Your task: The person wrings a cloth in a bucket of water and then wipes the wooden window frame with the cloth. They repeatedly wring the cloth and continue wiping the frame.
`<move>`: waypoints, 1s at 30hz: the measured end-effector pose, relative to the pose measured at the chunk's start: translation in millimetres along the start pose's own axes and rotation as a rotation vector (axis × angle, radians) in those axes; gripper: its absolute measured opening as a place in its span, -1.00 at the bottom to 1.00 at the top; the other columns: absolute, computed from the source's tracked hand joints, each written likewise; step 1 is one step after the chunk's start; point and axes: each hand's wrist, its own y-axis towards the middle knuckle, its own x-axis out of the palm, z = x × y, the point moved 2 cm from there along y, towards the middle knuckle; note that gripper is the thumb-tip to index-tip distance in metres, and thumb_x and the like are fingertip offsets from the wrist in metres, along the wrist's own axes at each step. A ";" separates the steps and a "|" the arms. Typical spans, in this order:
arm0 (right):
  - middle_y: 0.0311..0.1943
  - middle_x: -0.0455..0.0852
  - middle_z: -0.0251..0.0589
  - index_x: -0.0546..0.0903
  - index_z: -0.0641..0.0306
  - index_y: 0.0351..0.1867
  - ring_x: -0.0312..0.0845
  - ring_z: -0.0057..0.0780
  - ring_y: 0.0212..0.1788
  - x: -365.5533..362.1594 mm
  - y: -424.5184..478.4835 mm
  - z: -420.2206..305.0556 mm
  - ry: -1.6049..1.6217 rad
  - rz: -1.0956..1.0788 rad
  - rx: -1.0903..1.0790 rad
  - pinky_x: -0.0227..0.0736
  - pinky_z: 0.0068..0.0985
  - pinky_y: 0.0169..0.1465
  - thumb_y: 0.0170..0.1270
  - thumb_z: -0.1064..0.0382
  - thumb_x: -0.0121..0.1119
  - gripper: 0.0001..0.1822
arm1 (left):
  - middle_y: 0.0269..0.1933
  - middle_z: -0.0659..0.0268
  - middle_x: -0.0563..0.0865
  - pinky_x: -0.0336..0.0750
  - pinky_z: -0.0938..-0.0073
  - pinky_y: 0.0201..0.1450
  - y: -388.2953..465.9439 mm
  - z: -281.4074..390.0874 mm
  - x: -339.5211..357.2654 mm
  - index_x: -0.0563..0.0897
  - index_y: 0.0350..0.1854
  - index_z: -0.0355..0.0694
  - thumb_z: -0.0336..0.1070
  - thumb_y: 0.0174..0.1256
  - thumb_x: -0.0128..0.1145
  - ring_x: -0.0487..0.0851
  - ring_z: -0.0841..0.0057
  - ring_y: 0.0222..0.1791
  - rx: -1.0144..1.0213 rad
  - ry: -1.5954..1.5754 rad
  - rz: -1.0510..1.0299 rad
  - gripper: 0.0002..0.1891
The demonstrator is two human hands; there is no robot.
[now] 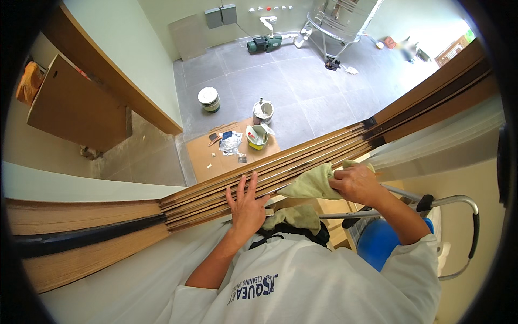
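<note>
My right hand grips a bunched pale green cloth, whose loose end hangs over the near edge of a grooved wooden sliding-door or window track. With fingers spread, my left hand rests against the same track, left of the cloth. A second green cloth hangs at my waist. Beside my left palm shows a small bristled brush end; whether it is tucked at my waist or touched by the hand, I cannot tell. Several metal-edged grooves run side by side along the track.
A metal ladder rail and a blue bucket are close on my right. Beyond the track, well below, are a cardboard sheet, several paint pails, a green pump and a steel tank on its stand. White curtain hangs right.
</note>
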 end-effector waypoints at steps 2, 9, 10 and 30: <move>-0.62 0.46 -0.35 0.55 0.09 -0.46 0.50 -0.40 -0.55 -0.7 4.2 -7.5 -0.032 0.038 -0.039 0.39 -0.43 -0.44 -0.13 0.28 0.14 -0.88 | 0.40 0.19 0.14 -0.16 -0.24 0.23 0.1 0.5 0.9 0.74 -0.23 0.07 -0.47 -0.11 0.12 0.05 0.12 0.38 -0.005 0.007 0.000 -0.64; -0.60 0.47 -0.34 0.54 0.13 -0.33 0.55 -0.42 -0.53 7.1 4.2 -27.2 -0.125 0.080 -0.069 0.41 -0.39 -0.41 0.01 0.25 0.05 -0.84 | 0.39 0.19 0.15 -0.17 -0.25 0.23 -2.6 -1.0 2.9 0.74 -0.23 0.07 -0.47 -0.10 0.12 0.04 0.12 0.38 -0.017 0.012 0.009 -0.65; -0.59 0.47 -0.33 0.54 0.13 -0.31 0.56 -0.42 -0.53 8.2 4.8 -28.4 -0.134 0.049 -0.054 0.42 -0.38 -0.42 0.02 0.25 0.04 -0.83 | 0.39 0.20 0.15 -0.17 -0.25 0.23 -2.9 -0.9 3.3 0.74 -0.23 0.07 -0.47 -0.10 0.13 0.04 0.12 0.38 -0.019 0.011 0.013 -0.64; -0.46 0.69 -0.07 0.66 0.29 -0.28 0.53 -0.45 -0.47 23.6 108.0 55.9 0.699 -0.805 0.047 0.41 -0.44 -0.34 0.03 0.20 0.18 -0.75 | 0.34 0.18 0.26 -0.23 -0.10 0.30 -20.5 -13.7 -34.3 0.74 -0.36 -0.03 -0.55 -0.12 0.08 0.14 0.21 0.35 -0.197 -0.030 0.182 -0.69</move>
